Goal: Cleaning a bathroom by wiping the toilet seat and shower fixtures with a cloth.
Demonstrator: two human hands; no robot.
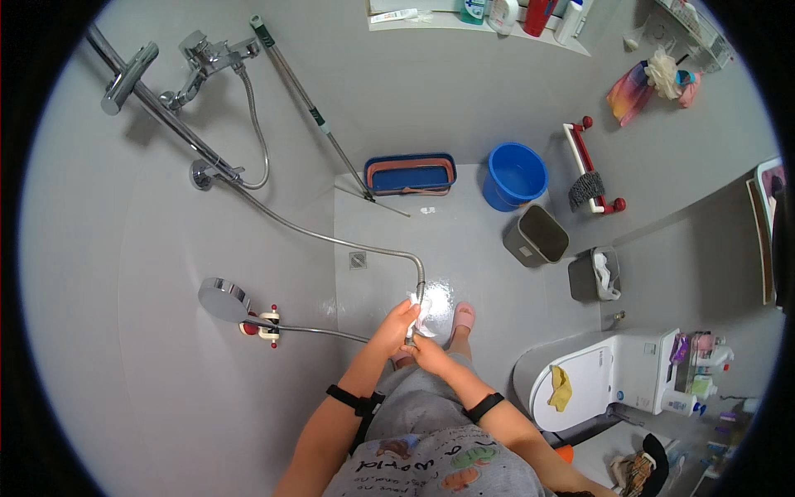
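A metal shower hose (348,242) runs from the chrome riser rail (180,133) down to my hands, then left to the hand shower (223,299). The hand shower sits in a red and white wall holder (269,327). My left hand (396,324) presses a white wipe or tissue (422,320) around the hose. Just below it, my right hand (427,354) grips the hose near the wipe's lower end. The fingers partly hide both the hose and the wipe.
A telescopic pole (298,87) leans on the wall beside a blue and pink basin (410,158). Along the right stand a blue bucket (506,192), a grey bin (522,242), a second bin (582,279) and a toilet (577,397) with a yellow cloth (559,389) on its lid.
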